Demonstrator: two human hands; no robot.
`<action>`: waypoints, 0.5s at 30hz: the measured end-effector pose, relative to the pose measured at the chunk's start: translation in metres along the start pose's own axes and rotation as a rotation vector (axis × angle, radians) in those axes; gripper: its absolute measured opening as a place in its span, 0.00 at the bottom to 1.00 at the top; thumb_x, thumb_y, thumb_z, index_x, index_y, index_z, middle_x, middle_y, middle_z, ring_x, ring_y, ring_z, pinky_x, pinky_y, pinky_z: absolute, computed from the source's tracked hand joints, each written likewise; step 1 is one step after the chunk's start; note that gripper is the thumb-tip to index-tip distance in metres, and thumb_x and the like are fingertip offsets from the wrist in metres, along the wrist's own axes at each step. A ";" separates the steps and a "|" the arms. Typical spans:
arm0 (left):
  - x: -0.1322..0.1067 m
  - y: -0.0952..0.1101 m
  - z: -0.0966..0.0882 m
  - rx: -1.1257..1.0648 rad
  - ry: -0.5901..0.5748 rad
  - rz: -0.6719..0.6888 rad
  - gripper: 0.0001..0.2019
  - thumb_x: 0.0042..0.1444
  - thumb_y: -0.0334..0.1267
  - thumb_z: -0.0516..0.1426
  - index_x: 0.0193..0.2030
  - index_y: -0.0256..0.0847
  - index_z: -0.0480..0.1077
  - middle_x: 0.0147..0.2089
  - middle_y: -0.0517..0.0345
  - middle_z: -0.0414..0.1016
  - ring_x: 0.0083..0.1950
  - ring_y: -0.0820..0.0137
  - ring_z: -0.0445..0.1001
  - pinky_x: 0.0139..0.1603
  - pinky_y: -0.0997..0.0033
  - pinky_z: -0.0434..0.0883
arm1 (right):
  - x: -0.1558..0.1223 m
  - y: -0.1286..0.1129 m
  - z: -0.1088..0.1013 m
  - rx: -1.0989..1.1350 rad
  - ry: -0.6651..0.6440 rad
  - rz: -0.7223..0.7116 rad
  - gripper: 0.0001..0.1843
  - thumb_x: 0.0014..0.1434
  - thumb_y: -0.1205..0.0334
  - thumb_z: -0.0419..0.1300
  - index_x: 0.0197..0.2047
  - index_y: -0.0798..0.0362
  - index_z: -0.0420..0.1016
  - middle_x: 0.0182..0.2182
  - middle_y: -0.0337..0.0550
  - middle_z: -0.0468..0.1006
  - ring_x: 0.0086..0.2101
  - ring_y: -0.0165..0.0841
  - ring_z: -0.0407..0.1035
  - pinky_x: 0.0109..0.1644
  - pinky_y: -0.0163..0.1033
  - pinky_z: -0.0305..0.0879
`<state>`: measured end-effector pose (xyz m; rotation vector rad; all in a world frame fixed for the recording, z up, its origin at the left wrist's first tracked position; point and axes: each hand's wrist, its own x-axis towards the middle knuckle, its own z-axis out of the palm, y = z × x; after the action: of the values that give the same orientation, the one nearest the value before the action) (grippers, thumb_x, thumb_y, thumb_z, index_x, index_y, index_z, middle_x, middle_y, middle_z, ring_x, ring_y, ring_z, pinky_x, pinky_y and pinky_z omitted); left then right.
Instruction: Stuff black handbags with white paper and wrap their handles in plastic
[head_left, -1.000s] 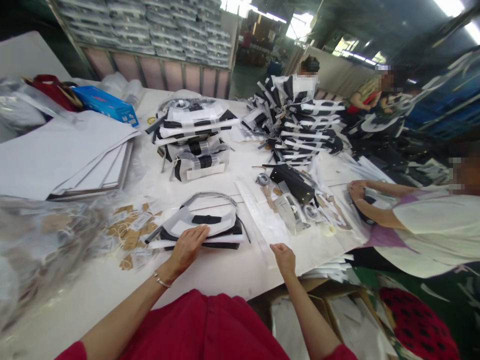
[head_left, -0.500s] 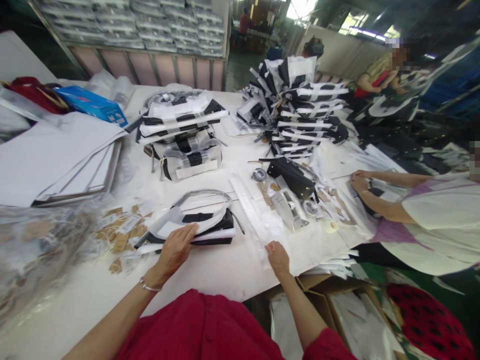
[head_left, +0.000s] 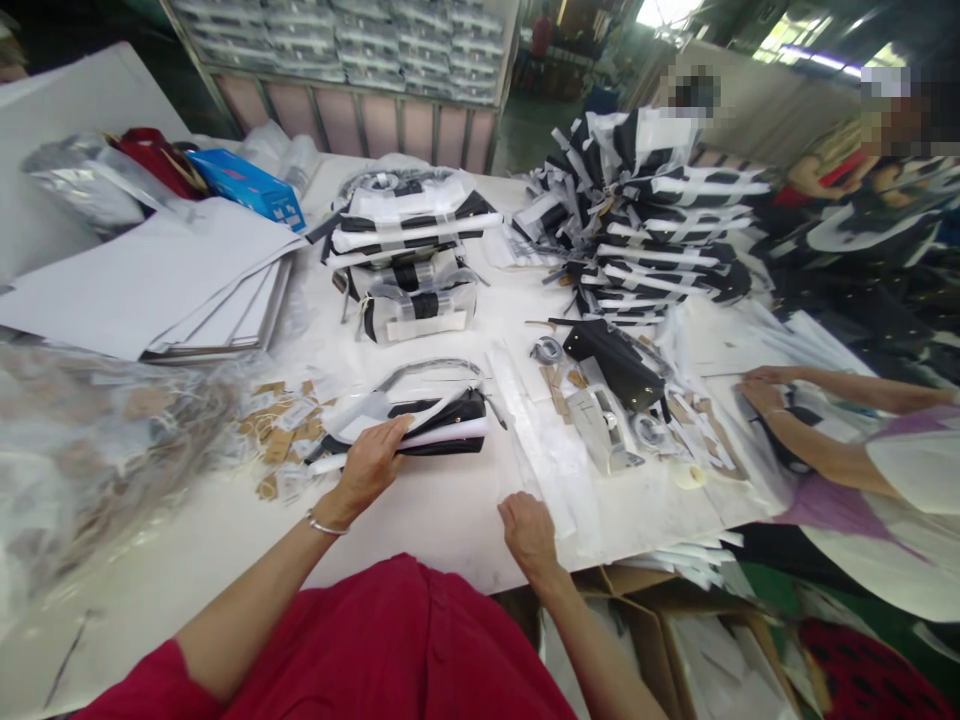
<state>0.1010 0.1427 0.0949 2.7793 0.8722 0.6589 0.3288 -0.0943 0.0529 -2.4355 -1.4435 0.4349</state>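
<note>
My left hand (head_left: 373,462) is closed on the front edge of a black handbag (head_left: 442,440), fingers on top and the thumb hidden. White wrapping covers part of the bag, a white roll shows along its front, and its wrapped handle (head_left: 431,368) arches behind. To the right, my right hand (head_left: 527,532) is curled into a loose fist above the table, with nothing seen in it. Near it lie long white strips (head_left: 529,430). Brown paper tags (head_left: 279,445) with strings are scattered left of the bag.
Wrapped bags (head_left: 420,270) are stacked behind, with a taller stack (head_left: 660,240) at back right. A black bag (head_left: 611,360) lies right of the strips. White sheets (head_left: 157,270) and a blue box (head_left: 244,190) are at left. A co-worker's hands (head_left: 765,390) work at right.
My right hand has moved left and toward me, away from the white strips. My left hand stays at the handbag, whose front edge now looks slightly raised. The view has turned a little left.
</note>
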 end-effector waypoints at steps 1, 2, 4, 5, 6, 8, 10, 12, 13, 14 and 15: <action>0.002 -0.001 -0.002 -0.007 -0.008 -0.023 0.30 0.52 0.26 0.53 0.64 0.38 0.60 0.59 0.45 0.73 0.58 0.58 0.73 0.57 0.58 0.71 | -0.004 -0.010 0.008 0.000 -0.088 0.000 0.11 0.62 0.62 0.56 0.28 0.52 0.74 0.29 0.46 0.76 0.33 0.35 0.67 0.41 0.39 0.56; 0.003 -0.001 -0.004 -0.013 -0.012 -0.045 0.30 0.52 0.27 0.53 0.64 0.38 0.60 0.59 0.45 0.73 0.57 0.58 0.73 0.56 0.58 0.72 | -0.008 -0.019 0.014 0.000 -0.180 0.000 0.12 0.62 0.62 0.56 0.28 0.52 0.74 0.29 0.46 0.76 0.32 0.34 0.68 0.39 0.38 0.57; 0.006 -0.002 -0.008 -0.027 -0.013 -0.081 0.29 0.53 0.28 0.54 0.64 0.38 0.61 0.59 0.45 0.73 0.57 0.57 0.73 0.56 0.58 0.72 | -0.012 -0.030 0.020 0.009 -0.302 0.003 0.16 0.64 0.58 0.54 0.28 0.51 0.75 0.30 0.45 0.78 0.31 0.34 0.70 0.38 0.38 0.59; 0.007 -0.002 -0.009 -0.034 -0.008 -0.095 0.28 0.54 0.28 0.55 0.63 0.38 0.61 0.58 0.45 0.73 0.56 0.57 0.73 0.56 0.57 0.72 | -0.012 -0.033 0.020 0.021 -0.306 -0.001 0.18 0.66 0.56 0.51 0.29 0.51 0.76 0.31 0.45 0.78 0.32 0.34 0.71 0.39 0.37 0.61; 0.007 -0.002 -0.011 -0.041 -0.004 -0.106 0.28 0.54 0.29 0.55 0.63 0.39 0.61 0.58 0.45 0.73 0.56 0.57 0.74 0.57 0.57 0.72 | -0.010 -0.034 0.020 0.036 -0.268 -0.009 0.20 0.68 0.54 0.48 0.33 0.51 0.77 0.34 0.45 0.79 0.35 0.34 0.72 0.42 0.38 0.62; 0.008 -0.003 -0.012 -0.054 -0.003 -0.122 0.27 0.55 0.30 0.56 0.63 0.39 0.61 0.58 0.46 0.73 0.56 0.57 0.73 0.57 0.57 0.72 | -0.001 -0.032 0.023 0.043 -0.115 -0.020 0.22 0.69 0.52 0.44 0.46 0.52 0.77 0.47 0.51 0.79 0.48 0.39 0.71 0.52 0.41 0.62; 0.007 -0.003 -0.012 -0.067 -0.007 -0.124 0.28 0.55 0.30 0.56 0.64 0.40 0.60 0.57 0.46 0.74 0.56 0.56 0.74 0.56 0.57 0.72 | 0.012 -0.029 0.032 0.003 0.023 0.019 0.27 0.68 0.50 0.44 0.61 0.58 0.68 0.60 0.59 0.69 0.61 0.45 0.60 0.63 0.49 0.55; 0.006 -0.004 -0.012 -0.075 -0.007 -0.121 0.28 0.55 0.30 0.57 0.64 0.40 0.60 0.57 0.46 0.74 0.56 0.56 0.74 0.55 0.57 0.72 | 0.026 -0.032 0.048 -0.061 0.068 0.103 0.34 0.67 0.47 0.45 0.67 0.65 0.57 0.66 0.65 0.58 0.67 0.50 0.50 0.67 0.56 0.47; 0.005 -0.004 -0.011 -0.077 -0.004 -0.120 0.28 0.55 0.30 0.57 0.64 0.40 0.59 0.58 0.46 0.73 0.56 0.56 0.74 0.55 0.57 0.73 | 0.033 -0.035 0.057 -0.086 0.060 0.117 0.36 0.67 0.47 0.46 0.68 0.66 0.55 0.67 0.65 0.55 0.68 0.51 0.47 0.67 0.57 0.45; 0.005 -0.005 -0.011 -0.079 -0.001 -0.121 0.29 0.55 0.30 0.57 0.64 0.40 0.59 0.58 0.46 0.73 0.56 0.56 0.74 0.55 0.56 0.73 | 0.039 -0.039 0.065 -0.104 0.046 0.096 0.37 0.66 0.47 0.47 0.68 0.65 0.54 0.68 0.65 0.54 0.68 0.51 0.46 0.68 0.58 0.44; 0.004 -0.006 -0.011 -0.079 0.003 -0.122 0.29 0.55 0.30 0.57 0.65 0.41 0.59 0.59 0.46 0.72 0.56 0.56 0.73 0.55 0.56 0.72 | 0.046 -0.045 0.072 -0.116 0.033 0.042 0.37 0.66 0.46 0.48 0.69 0.64 0.54 0.68 0.64 0.53 0.68 0.51 0.45 0.68 0.58 0.42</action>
<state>0.0963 0.1499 0.1044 2.6322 0.9854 0.6620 0.2860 -0.0267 -0.0008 -2.5548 -1.4437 0.3268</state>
